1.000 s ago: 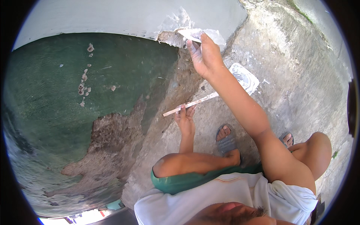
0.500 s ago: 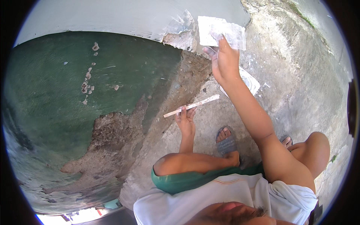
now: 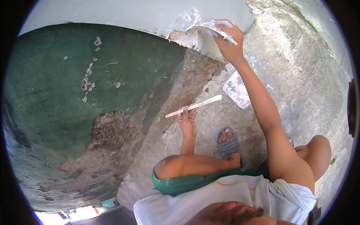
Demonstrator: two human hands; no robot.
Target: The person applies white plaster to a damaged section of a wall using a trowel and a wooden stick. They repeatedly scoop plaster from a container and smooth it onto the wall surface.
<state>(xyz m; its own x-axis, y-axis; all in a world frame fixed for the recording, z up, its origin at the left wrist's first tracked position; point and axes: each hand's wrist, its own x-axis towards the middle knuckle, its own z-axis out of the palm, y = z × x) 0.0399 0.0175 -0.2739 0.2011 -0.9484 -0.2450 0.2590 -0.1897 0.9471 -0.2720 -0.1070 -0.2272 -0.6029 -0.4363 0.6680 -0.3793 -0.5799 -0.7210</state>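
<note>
My right hand (image 3: 232,48) grips a thin white, paste-smeared sheet (image 3: 204,25), seen nearly edge-on, against the damaged white patch (image 3: 183,38) on the lower edge of the pale wall (image 3: 112,13). Whether the sheet touches the patch all along is unclear. Lower down, my left hand (image 3: 188,120) holds a narrow wooden stick (image 3: 206,102) with white paste on its far end. A squarish white container (image 3: 235,90) smeared with paste lies on the concrete beside my right forearm, partly hidden by it.
A green-painted surface (image 3: 48,93) with chipped spots and bare cement fills the left. Rough concrete ground (image 3: 300,93) spreads on the right. My sandalled foot (image 3: 228,142), bent knees and shirt occupy the lower part. Small, unclear bright objects (image 3: 78,212) show at the bottom left rim.
My right hand has shifted rightward and turned the white sheet from flat-on to edge-on at the wall. The container is now less covered by my arm. My left hand stays nearly still.
</note>
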